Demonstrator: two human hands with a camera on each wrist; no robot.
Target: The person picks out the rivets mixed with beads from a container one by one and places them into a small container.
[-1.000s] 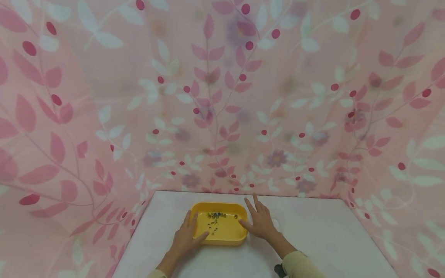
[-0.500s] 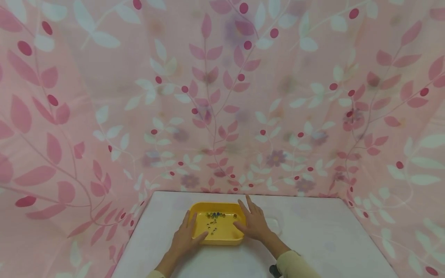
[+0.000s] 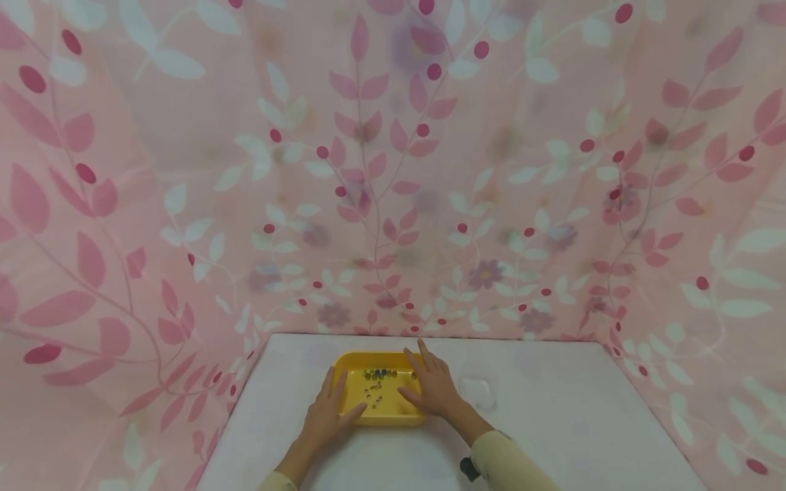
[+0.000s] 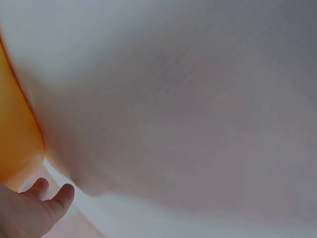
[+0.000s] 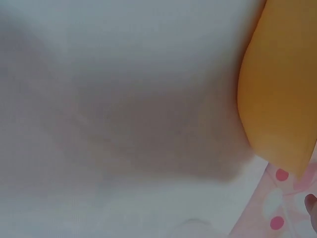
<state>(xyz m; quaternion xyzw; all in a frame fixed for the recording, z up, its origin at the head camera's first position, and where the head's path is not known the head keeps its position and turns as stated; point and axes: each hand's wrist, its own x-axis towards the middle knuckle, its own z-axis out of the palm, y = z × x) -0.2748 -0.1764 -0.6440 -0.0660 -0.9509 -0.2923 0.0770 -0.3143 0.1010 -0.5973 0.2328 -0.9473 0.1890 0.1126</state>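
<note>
**Tray steadied, right hand now over its rim**

On the white counter [image 3: 552, 423], near its far edge, sits the shallow yellow plastic tray [image 3: 383, 417] holding small dark beads [image 3: 376, 392]. Since a second ago the right hand [image 3: 430, 390] has shifted leftward from beside the tray to lie across its right rim, fingers spread and straight; judged an approach to the beads. The left hand [image 3: 328, 412] stays flat against the left rim, fingers extended, thumb inside. Neither hand holds anything. Pink leaf-patterned cloth [image 3: 393, 170] encloses the counter.
</note>
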